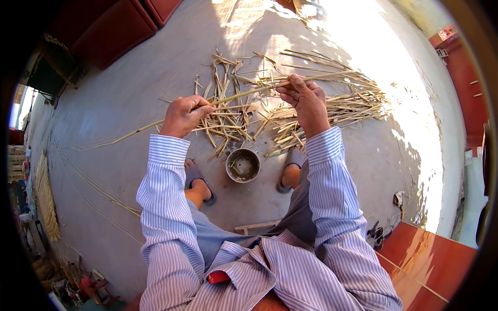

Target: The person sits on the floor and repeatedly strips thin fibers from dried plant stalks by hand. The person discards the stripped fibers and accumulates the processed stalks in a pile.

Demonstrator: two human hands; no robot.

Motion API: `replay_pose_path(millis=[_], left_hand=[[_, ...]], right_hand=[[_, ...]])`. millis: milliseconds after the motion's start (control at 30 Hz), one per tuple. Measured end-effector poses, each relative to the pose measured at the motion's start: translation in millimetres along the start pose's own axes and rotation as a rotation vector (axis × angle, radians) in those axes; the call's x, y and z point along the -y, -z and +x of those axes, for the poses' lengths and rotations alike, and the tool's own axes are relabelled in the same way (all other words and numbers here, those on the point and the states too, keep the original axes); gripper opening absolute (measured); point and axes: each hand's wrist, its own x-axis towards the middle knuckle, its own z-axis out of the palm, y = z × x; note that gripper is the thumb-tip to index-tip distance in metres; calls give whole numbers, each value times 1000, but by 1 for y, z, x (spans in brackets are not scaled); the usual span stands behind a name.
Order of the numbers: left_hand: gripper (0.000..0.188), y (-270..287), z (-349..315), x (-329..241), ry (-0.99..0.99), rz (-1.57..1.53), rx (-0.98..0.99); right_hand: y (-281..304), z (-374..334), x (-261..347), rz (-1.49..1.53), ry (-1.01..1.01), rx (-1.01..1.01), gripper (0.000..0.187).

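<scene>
Head-worn fisheye, looking steeply down from close above, wide view bending at the rim

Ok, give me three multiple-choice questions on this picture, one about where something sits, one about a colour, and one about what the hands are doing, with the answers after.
1. Where does the small round metal bowl stand?
A. on the concrete floor between the person's feet
B. on the red bench
C. on the person's lap

2. What colour are the person's shirt sleeves?
A. plain black
B. white with fine purple stripes
C. solid green

3. What is the state of the long reed strip?
A. lying untouched on the pile
B. standing in the bowl
C. held across by both hands

Answers:
1 A, the bowl rests on the grey floor between the two sandalled feet.
2 B, both forearms show thin stripes on white.
3 C, the left hand and right hand each grip it above the pile of split reed pieces.
</scene>
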Motion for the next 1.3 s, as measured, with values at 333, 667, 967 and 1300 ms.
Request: replay_pose_path(millis=[333, 667, 967, 1300], left_hand=[[18, -25, -1, -51, -428, 292, -287], [17, -33, 3, -50, -468, 357, -369], [19, -59, 23, -51, -807, 518, -540], [15, -48, 14, -74, -852, 538, -533]], right_hand=[[-15, -11, -15, 141, -37, 103, 23], [-13, -7, -13, 81, -27, 89, 24], [-26, -14, -22, 220, -247, 243, 27], [-28, -22, -25, 81, -166, 111, 31]])
